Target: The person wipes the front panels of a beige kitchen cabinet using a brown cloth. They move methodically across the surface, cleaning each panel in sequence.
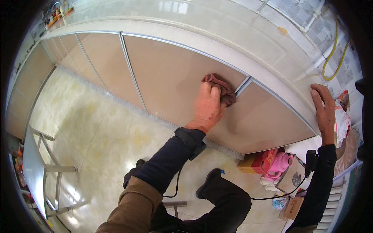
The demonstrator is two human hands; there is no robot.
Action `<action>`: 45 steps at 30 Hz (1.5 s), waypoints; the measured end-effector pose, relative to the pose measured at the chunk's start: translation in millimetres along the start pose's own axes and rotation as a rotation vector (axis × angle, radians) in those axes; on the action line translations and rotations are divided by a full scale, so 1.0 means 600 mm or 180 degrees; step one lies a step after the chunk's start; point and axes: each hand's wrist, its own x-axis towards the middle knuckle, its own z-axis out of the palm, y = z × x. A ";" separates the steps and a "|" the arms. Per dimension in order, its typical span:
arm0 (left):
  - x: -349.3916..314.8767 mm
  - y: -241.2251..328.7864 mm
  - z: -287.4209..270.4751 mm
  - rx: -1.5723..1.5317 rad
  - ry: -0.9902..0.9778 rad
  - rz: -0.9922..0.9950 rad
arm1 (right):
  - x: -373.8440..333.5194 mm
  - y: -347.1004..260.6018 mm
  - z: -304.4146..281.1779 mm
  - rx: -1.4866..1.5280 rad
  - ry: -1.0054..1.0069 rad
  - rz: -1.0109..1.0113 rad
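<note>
My left hand (208, 106) is closed round a bunched dark reddish-brown cloth (220, 87). It presses the cloth to a beige cabinet door (175, 73), close to the metal strip that parts it from the door on the right (256, 116). Part of the cloth is hidden under my fingers. Farther right, my right hand (324, 110) rests at the edge of the pale countertop (233, 46), its fingers stretched over the edge and holding nothing.
A metal-legged table (35, 167) stands at the left on the tiled floor (93, 136). Below the right end of the cabinets are a pink jug (279, 163), a red box (266, 159) and a small carton (293, 207). A yellow hose (336, 46) hangs at upper right.
</note>
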 end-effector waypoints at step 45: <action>-0.061 -0.105 -0.013 0.0310 -0.0252 -0.0247 | 0.001 0.022 -0.010 -0.0204 -0.0110 0.0226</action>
